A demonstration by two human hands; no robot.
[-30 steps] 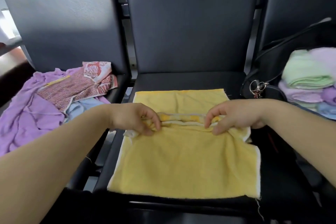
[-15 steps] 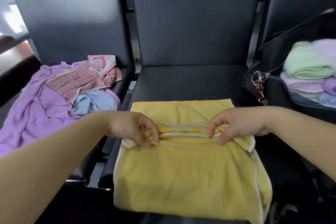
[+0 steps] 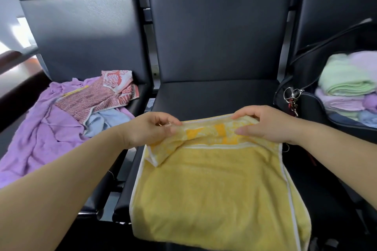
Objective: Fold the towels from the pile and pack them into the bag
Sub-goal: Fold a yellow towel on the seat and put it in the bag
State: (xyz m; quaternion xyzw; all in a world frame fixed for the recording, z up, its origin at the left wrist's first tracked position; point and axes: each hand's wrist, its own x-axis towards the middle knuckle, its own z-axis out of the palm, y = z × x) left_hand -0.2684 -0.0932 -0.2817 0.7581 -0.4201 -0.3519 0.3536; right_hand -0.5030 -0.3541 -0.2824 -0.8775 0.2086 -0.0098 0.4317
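Yellow towel (image 3: 214, 199) flat on the middle seat (image 3: 214, 98), with its near part draped over the seat front and white piping along both sides. Far edge raised off the cushion and doubled toward the person, gripped at two spots. Left hand (image 3: 149, 128) on the left part of that fold, thumb and curled fingers pinching the cloth. Right hand (image 3: 263, 124) on the right part, fingers bent over the top. Hands fairly near each other, with a brighter patterned band of the towel stretched between them. Left corner of the fold drooping loose below the left hand.

On the left seat, well apart from the hands, an unfolded pile: purple towel (image 3: 40, 138) spread widest, red patterned towel (image 3: 95, 98) on top, light blue towel (image 3: 110, 120) bunched beside it. On the right seat, a black bag (image 3: 306, 112) lying open, with a stack of folded towels inside: green towel (image 3: 344, 81) uppermost, lilac and blue below. Metal rings (image 3: 292, 96) hanging at the bag's near corner, just beyond the right hand.

Bag and stack cut off at the right frame edge. Towel's lower right corner cut off at the bottom. Underside of the fold hidden.
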